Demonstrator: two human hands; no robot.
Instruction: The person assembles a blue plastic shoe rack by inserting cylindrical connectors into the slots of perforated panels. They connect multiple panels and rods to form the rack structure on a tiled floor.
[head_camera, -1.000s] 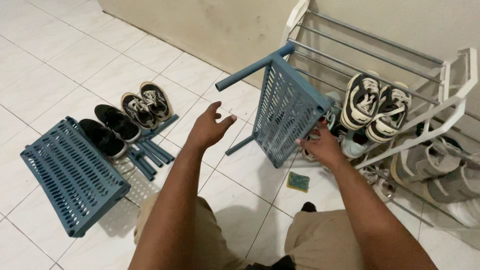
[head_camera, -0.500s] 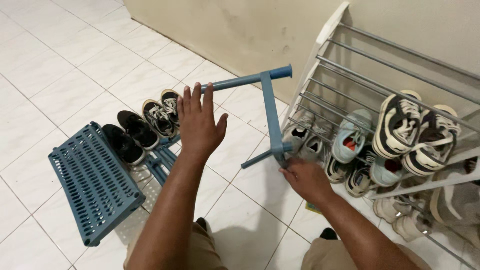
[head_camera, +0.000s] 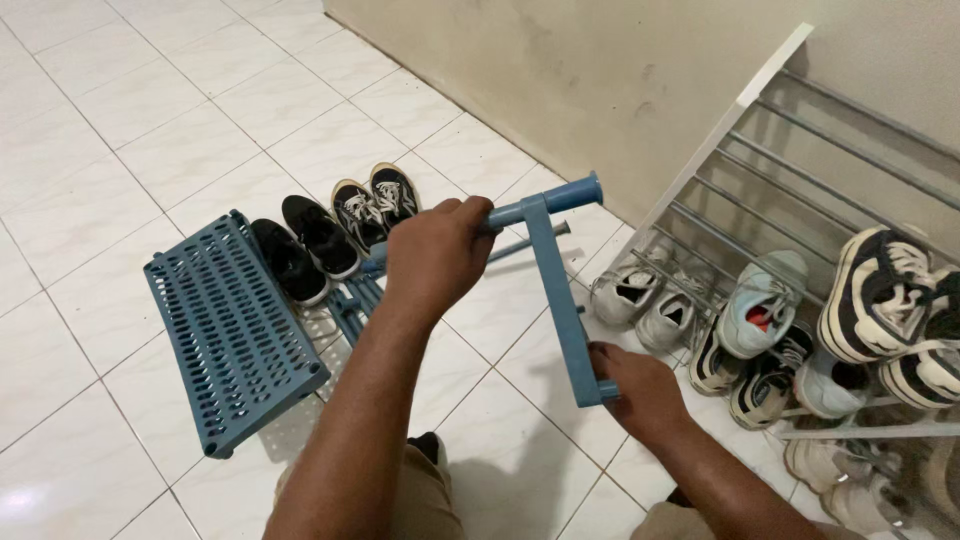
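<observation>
Since half a second earlier, the left hand (head_camera: 437, 258) had dropped from hovering spread-fingered to closing around the upper leg of the blue shelf panel (head_camera: 560, 290). The right hand (head_camera: 640, 390) gripped the panel's lower corner. The panel stood edge-on above the floor (head_camera: 120, 120), beside the white shoe rack (head_camera: 760, 190) holding sneakers (head_camera: 880, 295). Another blue panel (head_camera: 230, 330) lay flat by black shoes (head_camera: 305, 248).

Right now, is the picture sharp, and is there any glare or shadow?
Head view: mostly sharp, evenly lit; glare on the glossy floor tiles at the lower left; a dotted shadow beside the blue slotted panel; slight softness on the left hand; the frame's edges bend.
</observation>
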